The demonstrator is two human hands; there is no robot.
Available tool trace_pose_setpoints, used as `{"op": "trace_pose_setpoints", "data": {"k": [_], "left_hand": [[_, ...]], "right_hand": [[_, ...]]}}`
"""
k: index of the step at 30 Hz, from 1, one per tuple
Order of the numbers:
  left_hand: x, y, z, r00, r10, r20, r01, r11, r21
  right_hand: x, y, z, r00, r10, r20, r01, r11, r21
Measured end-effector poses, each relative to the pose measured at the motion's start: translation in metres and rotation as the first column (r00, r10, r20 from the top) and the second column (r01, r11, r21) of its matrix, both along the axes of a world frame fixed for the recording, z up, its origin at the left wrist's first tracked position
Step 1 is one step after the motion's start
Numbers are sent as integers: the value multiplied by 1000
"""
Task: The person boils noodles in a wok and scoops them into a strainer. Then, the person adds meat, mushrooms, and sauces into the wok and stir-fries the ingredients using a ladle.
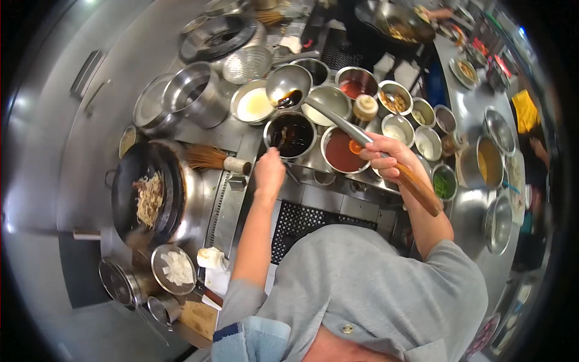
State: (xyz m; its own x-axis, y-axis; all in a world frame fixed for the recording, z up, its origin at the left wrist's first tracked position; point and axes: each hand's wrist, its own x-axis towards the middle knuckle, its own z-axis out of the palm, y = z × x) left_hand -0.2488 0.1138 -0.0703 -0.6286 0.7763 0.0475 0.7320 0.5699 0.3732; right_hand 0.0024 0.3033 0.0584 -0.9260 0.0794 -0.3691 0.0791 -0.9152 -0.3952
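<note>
My right hand is closed around the wooden handle of a long steel ladle. The ladle's bowl tilts over the sauce pots, with a little dark sauce in it. Below that bowl stands a steel pot of dark sauce. At this pot's near rim is my left hand, fingers closed; whatever it grips, perhaps a thin utensil reaching into the sauce, is too small to make out. A pot of red-brown sauce sits beneath my right hand.
At left, a wok holds shredded food beside a bamboo brush. A pot of white liquid, a squeeze bottle and several ingredient bowls crowd the counter. White slices fill a bowl. Another person's hand is near a far wok.
</note>
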Motion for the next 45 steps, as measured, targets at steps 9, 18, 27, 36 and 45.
{"op": "trace_pose_setpoints", "data": {"k": [9,18,27,36,45], "left_hand": [[6,-207,207,976,-201,-87,195,617,762],[96,-372,374,946,243,-213,-41,743,668],[138,-355,440,939,338,69,-332,830,449],[55,-326,300,319,792,-521,-74,569,819],[30,-328,164,816,445,369,-578,657,484]], "right_hand": [[-147,-147,64,966,225,-124,-212,971,115],[-333,-288,-24,773,630,79,-376,354,856],[-389,-290,-7,820,569,-62,24,74,997],[-461,-297,-8,546,821,164,-400,84,913],[-432,-267,-7,614,725,312,208,-530,822]]}}
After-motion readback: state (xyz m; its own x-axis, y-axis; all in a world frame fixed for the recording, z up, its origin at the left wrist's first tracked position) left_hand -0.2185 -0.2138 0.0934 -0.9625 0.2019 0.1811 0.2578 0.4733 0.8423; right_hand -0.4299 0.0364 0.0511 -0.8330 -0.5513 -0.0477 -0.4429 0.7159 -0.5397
